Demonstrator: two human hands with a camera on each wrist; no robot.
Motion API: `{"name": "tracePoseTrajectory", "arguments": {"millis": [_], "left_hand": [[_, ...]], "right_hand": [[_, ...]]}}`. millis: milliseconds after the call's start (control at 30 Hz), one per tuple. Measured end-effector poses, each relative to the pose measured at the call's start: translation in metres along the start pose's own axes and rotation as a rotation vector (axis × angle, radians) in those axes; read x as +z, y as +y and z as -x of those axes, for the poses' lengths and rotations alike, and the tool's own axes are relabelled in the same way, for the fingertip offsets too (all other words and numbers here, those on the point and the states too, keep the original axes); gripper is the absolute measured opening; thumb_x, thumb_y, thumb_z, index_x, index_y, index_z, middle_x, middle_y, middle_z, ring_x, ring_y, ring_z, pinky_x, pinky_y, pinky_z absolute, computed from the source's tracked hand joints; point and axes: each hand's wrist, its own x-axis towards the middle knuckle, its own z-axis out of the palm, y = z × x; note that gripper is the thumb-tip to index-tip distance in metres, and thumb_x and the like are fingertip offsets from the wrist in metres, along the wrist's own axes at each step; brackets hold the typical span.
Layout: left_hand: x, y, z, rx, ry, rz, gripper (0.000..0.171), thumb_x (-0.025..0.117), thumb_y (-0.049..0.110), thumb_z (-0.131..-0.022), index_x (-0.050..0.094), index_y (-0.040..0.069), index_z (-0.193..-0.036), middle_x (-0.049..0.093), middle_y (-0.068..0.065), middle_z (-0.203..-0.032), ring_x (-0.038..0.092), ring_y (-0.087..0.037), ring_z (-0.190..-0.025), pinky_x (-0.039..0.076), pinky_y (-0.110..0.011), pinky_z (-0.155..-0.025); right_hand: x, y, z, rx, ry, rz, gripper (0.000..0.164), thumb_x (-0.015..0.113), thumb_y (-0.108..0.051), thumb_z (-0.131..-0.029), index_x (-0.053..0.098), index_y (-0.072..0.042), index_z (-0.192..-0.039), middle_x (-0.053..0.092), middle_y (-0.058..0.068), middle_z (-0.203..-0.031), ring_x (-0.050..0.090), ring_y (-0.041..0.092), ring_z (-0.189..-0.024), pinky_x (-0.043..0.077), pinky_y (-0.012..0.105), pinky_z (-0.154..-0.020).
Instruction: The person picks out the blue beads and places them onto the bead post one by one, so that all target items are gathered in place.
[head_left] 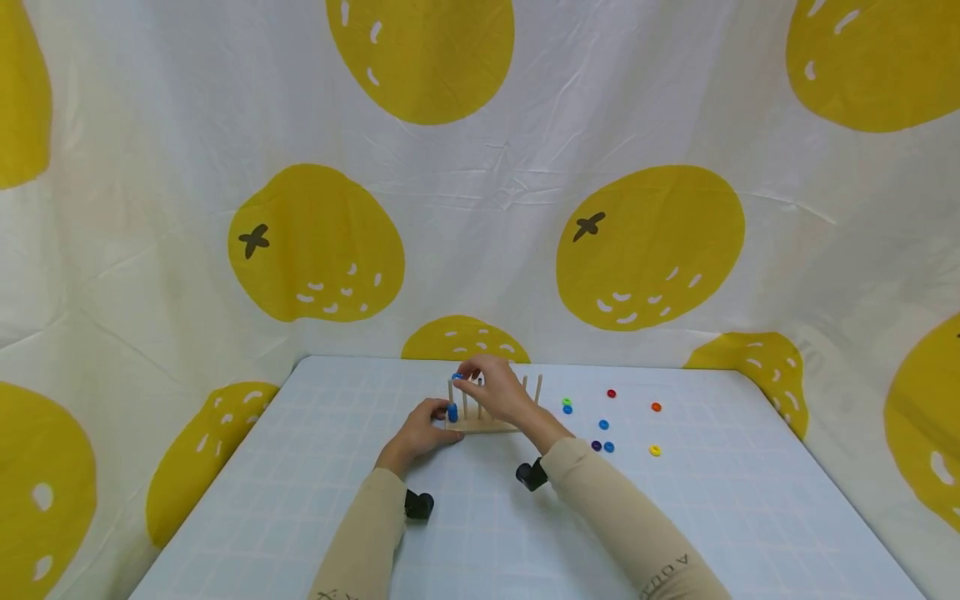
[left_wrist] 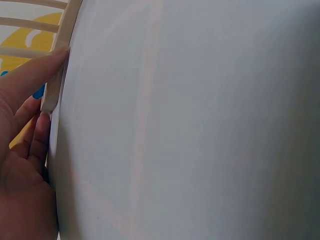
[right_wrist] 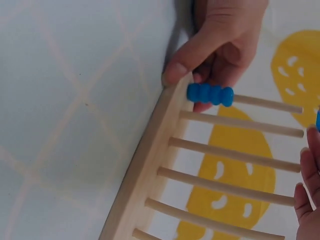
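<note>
A wooden peg rack (head_left: 487, 426), a flat base with a row of upright pegs, stands toward the back of the table. My left hand (head_left: 418, 431) grips its left end, thumb on the front edge and fingers behind. Several blue rings (right_wrist: 210, 94) are stacked at the bottom of the leftmost peg; the other pegs visible in the right wrist view are bare. My right hand (head_left: 495, 390) pinches another blue ring (head_left: 457, 377) at the top of that same peg. Only a sliver of this ring shows in the right wrist view.
Loose rings lie to the right of the rack: a green ring (head_left: 567, 402), a red ring (head_left: 611, 393), an orange ring (head_left: 656, 407), a yellow ring (head_left: 656, 450), a purple ring (head_left: 596, 446) and several blue ones. A fruit-print curtain (head_left: 480, 250) hangs behind the table.
</note>
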Motion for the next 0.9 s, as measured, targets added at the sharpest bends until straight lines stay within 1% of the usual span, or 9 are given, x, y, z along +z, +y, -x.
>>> {"name": "tracePoseTrajectory", "arguments": {"millis": [100,167,333,467,900], "left_hand": [[0.0,0.0,0.0,-0.005,-0.001,0.003,0.066,0.09,0.018,-0.078,0.058,0.0,-0.134,0.061,-0.015,-0.123,0.055,-0.031,-0.114,0.044,-0.051,-0.105],[0.0,0.0,0.001,-0.01,-0.003,0.002,0.066,0.09,0.018,-0.079,0.058,0.0,-0.133,0.061,-0.014,-0.123,0.055,-0.031,-0.113,0.044,-0.051,-0.105],[0.001,0.001,0.002,-0.003,-0.003,0.006,0.063,0.09,0.017,-0.078,0.059,0.0,-0.131,0.061,-0.013,-0.119,0.054,-0.031,-0.111,0.043,-0.052,-0.105],[0.002,0.0,0.003,0.014,0.004,0.003,0.063,0.09,0.016,-0.078,0.06,-0.001,-0.13,0.061,-0.013,-0.119,0.055,-0.03,-0.11,0.044,-0.051,-0.104],[-0.002,0.004,0.005,0.019,0.013,-0.018,0.064,0.09,0.015,-0.077,0.059,-0.002,-0.13,0.063,-0.015,-0.118,0.056,-0.031,-0.11,0.044,-0.052,-0.104]], "right_hand": [[0.003,0.0,-0.003,0.001,-0.005,0.009,0.014,0.07,-0.019,-0.099,0.072,-0.008,-0.107,0.07,0.002,-0.102,0.061,0.019,-0.094,0.053,0.031,-0.081],[0.005,0.001,-0.004,-0.004,-0.004,0.001,0.013,0.07,-0.018,-0.099,0.072,-0.008,-0.107,0.07,0.002,-0.101,0.061,0.019,-0.094,0.052,0.029,-0.08],[0.009,0.005,-0.007,-0.024,-0.004,-0.012,0.012,0.07,-0.016,-0.099,0.071,-0.007,-0.106,0.07,0.002,-0.102,0.06,0.018,-0.093,0.052,0.03,-0.08],[0.012,0.005,-0.008,-0.027,-0.007,0.002,0.011,0.069,-0.017,-0.099,0.071,-0.008,-0.104,0.07,0.001,-0.101,0.06,0.016,-0.092,0.052,0.029,-0.079],[0.016,0.003,-0.007,0.033,-0.023,0.051,0.012,0.07,-0.021,-0.099,0.073,-0.01,-0.105,0.071,-0.001,-0.101,0.06,0.015,-0.093,0.051,0.028,-0.076]]}}
